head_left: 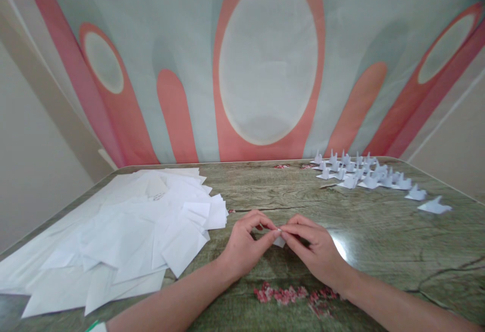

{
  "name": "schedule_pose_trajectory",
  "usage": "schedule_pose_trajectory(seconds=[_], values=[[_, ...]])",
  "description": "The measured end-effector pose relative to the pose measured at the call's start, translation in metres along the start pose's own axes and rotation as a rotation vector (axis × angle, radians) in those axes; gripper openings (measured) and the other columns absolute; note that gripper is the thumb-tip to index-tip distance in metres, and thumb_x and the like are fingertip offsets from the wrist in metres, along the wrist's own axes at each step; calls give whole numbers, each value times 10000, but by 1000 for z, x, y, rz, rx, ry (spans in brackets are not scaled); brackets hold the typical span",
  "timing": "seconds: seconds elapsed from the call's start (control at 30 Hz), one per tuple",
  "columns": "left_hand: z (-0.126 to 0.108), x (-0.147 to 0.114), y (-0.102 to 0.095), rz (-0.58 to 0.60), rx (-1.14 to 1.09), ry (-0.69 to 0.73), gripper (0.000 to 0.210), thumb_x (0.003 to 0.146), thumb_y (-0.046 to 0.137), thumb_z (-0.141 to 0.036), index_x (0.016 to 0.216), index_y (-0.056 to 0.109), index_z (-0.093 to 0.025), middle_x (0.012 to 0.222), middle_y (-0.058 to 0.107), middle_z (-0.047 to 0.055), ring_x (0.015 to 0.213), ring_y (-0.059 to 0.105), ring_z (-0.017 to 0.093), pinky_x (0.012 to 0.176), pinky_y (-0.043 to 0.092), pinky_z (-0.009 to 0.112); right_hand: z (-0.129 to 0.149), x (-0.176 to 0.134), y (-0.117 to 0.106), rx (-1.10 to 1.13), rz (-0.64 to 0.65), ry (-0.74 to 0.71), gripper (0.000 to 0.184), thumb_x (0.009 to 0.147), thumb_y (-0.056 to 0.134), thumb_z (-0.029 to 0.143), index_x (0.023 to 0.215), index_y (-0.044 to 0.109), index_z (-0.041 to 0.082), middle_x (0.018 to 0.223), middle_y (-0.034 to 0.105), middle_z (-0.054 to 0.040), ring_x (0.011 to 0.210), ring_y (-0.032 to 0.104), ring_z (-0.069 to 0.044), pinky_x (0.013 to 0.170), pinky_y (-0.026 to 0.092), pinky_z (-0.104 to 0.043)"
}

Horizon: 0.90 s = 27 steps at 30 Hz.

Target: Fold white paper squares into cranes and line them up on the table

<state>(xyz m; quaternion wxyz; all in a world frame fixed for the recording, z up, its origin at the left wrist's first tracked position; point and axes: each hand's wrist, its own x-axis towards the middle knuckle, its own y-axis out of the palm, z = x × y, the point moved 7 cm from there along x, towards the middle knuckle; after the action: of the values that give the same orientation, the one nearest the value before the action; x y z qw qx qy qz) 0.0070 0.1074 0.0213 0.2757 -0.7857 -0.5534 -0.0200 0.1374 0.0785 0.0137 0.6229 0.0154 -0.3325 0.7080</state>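
Between my two hands is a small folded piece of white paper (pixel 279 242), mostly covered by my fingers. My left hand (pixel 250 241) pinches its upper left part between thumb and forefinger. From the other side, my right hand (pixel 316 248) grips it the same way, the fingertips of both hands nearly meeting. A pale corner of the paper points down below the fingertips. How its upper folds lie is hidden.
A large heap of loose white paper sheets (pixel 125 236) spreads over the left of the wood-patterned table (pixel 242 185). Rows of several folded paper figures (pixel 369 178) stand at the back right, one figure (pixel 435 205) nearest me. Behind the table hangs a patterned cloth (pixel 197 120).
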Motion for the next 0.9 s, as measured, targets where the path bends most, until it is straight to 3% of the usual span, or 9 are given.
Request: schedule_pose_trajectory(seconds=[0.27, 0.63, 0.9], values=[[3, -1, 7, 74, -68, -8, 92, 791, 596, -236, 816, 657, -172, 914, 657, 56, 887, 592, 167, 847, 445, 294, -6, 1, -5, 48, -62, 64, 180, 848, 527, 283, 914, 683, 221, 757, 591, -25, 717, 559, -148, 653, 449, -265], [7, 0, 10, 83, 13, -10, 117, 781, 584, -225, 736, 681, -179, 803, 669, 37, 780, 609, 157, 757, 466, 263, -14, 3, -2, 80, -50, 122, 199, 840, 537, 329, 902, 694, 223, 731, 594, -22, 683, 558, -143, 608, 441, -255], [15, -4, 5, 10, 84, -101, 57, 717, 613, -186, 729, 562, -164, 719, 624, 6, 702, 581, 140, 677, 457, 245, -15, 3, 1, 50, -9, 128, 194, 831, 548, 337, 878, 692, 216, 726, 598, -20, 682, 555, -144, 621, 435, -263]])
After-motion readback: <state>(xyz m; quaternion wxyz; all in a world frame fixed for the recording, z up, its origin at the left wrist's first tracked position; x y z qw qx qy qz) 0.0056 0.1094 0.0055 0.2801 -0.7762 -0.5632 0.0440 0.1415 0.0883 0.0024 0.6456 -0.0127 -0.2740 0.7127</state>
